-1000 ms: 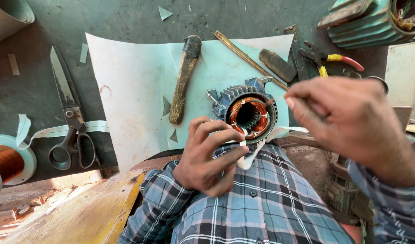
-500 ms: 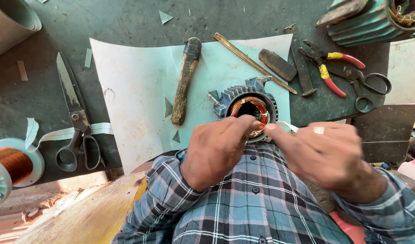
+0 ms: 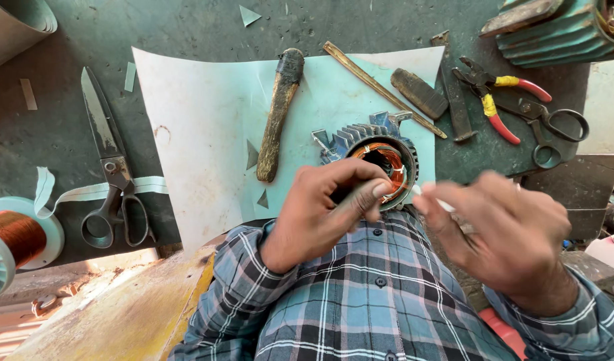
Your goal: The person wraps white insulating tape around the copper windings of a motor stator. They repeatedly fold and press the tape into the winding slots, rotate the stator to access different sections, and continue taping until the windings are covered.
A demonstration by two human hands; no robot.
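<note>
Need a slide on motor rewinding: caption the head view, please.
Left hand steadies a finned motor stator while right hand pinches a thin white strip beside it.

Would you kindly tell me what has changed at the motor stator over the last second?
The right hand, raised a second ago, has dropped beside the stator, pinching a thin white strip toward its rim. The left hand stays on the stator's near edge, fingers now stretched toward the bore. The scissors, hammer, pliers and wire spool lie as before.
</note>
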